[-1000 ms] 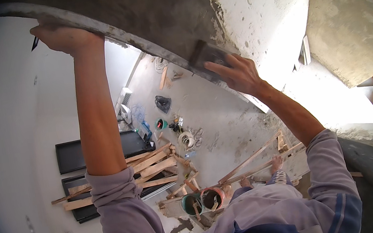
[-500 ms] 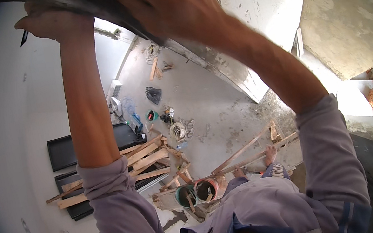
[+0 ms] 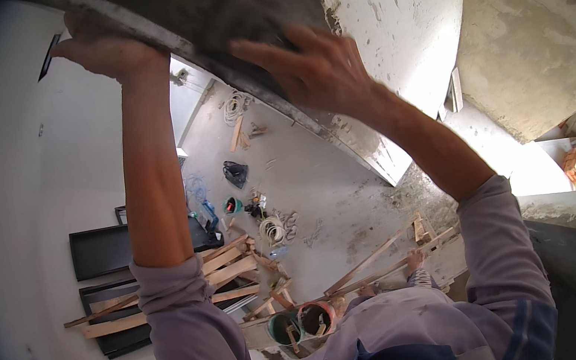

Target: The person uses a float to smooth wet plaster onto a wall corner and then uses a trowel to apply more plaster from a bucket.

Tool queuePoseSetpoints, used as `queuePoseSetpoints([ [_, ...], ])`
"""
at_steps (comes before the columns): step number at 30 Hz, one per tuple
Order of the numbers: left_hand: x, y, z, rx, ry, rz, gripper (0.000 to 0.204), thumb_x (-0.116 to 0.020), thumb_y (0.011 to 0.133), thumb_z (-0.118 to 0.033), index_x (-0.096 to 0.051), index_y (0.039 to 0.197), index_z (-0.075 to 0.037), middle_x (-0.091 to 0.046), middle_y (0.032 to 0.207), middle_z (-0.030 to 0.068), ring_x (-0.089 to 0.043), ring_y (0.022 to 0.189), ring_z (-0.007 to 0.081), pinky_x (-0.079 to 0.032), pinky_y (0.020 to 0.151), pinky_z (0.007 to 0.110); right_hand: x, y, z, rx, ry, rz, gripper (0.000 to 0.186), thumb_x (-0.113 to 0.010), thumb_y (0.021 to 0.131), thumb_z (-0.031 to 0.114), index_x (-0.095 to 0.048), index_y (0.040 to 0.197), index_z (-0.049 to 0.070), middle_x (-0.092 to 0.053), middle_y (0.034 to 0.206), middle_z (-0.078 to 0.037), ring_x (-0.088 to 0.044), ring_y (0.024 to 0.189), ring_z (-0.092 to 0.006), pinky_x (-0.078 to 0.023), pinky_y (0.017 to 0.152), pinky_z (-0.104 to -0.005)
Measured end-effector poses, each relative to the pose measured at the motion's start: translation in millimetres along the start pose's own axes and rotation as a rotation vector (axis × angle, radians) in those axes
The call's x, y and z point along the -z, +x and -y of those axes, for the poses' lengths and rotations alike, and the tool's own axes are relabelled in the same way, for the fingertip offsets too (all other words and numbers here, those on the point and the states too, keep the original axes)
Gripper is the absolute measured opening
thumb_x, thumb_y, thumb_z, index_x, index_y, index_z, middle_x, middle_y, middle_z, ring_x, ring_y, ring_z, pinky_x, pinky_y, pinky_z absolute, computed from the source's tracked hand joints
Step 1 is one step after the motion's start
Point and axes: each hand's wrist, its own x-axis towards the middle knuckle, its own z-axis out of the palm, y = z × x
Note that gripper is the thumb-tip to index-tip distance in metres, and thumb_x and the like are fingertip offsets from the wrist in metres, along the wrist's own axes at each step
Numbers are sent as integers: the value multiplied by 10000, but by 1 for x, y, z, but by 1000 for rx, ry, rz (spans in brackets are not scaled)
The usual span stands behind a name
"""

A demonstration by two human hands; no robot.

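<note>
A dark, mortar-coated overhead slab [image 3: 200, 5] crosses the top of the view, with a pale strip [image 3: 119, 14] along its lower left edge. My left hand [image 3: 113, 53] is raised against this edge, fingers bent up and partly hidden. It appears closed, but I cannot make out what it grips. Beside its thumb juts a dark, narrow, flat piece [image 3: 49, 58]. My right hand [image 3: 323, 69] is at the slab's dark face, its fingers apart and somewhat blurred. Nothing can be clearly made out in it.
Far below, timber offcuts [image 3: 231, 273] lie across black trays [image 3: 100, 253]. Two buckets [image 3: 317, 318] stand by a plank [image 3: 391, 261] near my feet. Coiled hose [image 3: 273, 229] and a black bag [image 3: 235, 174] lie on the floor. A white wall [image 3: 396, 4] rises at right.
My right hand has moved down and right across the slab, its fingers now showing spread. My left hand appears slightly lower and further right. More of the slab's dark face shows.
</note>
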Motion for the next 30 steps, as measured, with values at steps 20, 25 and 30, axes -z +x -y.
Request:
queuePoseSetpoints([
  [20,-6,6,3,-29,-430,-178,709,-176,997,-598,-503,1287,-39,-569,1259,131,-538,1151,295,-417,1025,407,-2,4,3,-19,42,-168,445,-658,827,114,-640,1239,283,-622,927,-86,-570,543,-173,-454,416,-287],
  [25,2,9,4,-73,-370,-74,680,-222,991,-613,-558,1206,-63,-626,1127,85,-581,1028,239,-479,924,379,54,154,24,223,-12,-415,350,-565,879,88,-648,1218,114,-633,756,-178,-597,553,-277,-498,506,-369],
  [30,18,17,12,-96,-423,45,688,-229,981,-635,-586,1135,-67,-632,1096,74,-587,999,233,-485,902,377,34,113,21,163,88,-360,343,-579,879,76,-662,1207,131,-655,820,-164,-623,602,-278,-511,528,-373],
])
